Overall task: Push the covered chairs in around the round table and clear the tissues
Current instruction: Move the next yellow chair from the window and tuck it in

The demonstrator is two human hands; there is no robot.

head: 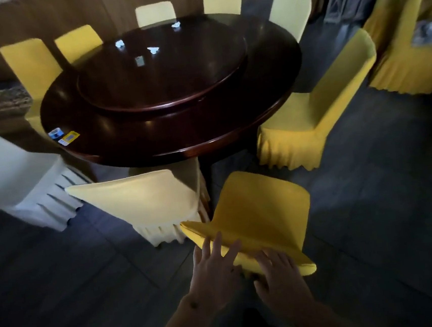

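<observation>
A dark round table with a raised turntable fills the upper middle. Crumpled white tissues lie on the turntable. Directly below me stands a yellow covered chair, a little out from the table. My left hand lies on its top edge with the fingers spread and straight. My right hand rests on the same top edge, fingers bent over it. A pale yellow chair to its left sits partly under the table. Another yellow chair stands off to the right.
Several more covered chairs ring the far side of the table. A white covered chair stands at the left. More yellow covered furniture is at the far right. Small cards lie near the table's left rim. The floor is dark tile.
</observation>
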